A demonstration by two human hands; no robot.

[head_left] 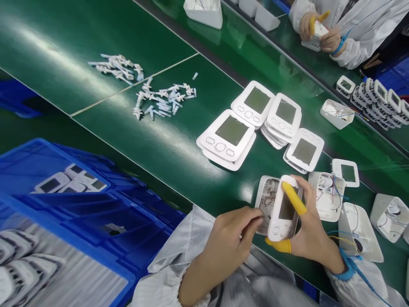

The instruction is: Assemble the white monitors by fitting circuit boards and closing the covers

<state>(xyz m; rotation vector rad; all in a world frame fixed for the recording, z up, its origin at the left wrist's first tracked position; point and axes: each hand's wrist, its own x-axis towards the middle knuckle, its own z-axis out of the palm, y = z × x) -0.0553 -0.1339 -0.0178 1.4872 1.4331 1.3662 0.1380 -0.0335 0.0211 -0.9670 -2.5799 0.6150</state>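
The right hand (308,226), wearing yellow finger covers (292,198) and a bright blue wrist strap (349,265), is grasping a white plastic front panel with a dark rectangular screen (286,213). 1 yellow-covered finger is lying across the panel's face, and another is showing at its near end. The panel is tilting over the right side of a white plastic housing with thin wires inside (267,196), which is resting at the near edge of the green bench (166,143). The left hand (234,236) is holding its bare fingers pinched together at the housing's left part — whether they are grasping anything small, I cannot tell.

Farther out, 4 groups of white panels with grey screens (284,111) are resting on the bench; left of them, small white and pale-blue parts (164,106) are lying in 2 loose piles. White wired housings (330,204) are standing to the right. On the left, blue plastic crates (79,243) are holding more white pieces. At the far right, a white-coated co-worker (354,34) is handling a white part (319,30) — using both hands.
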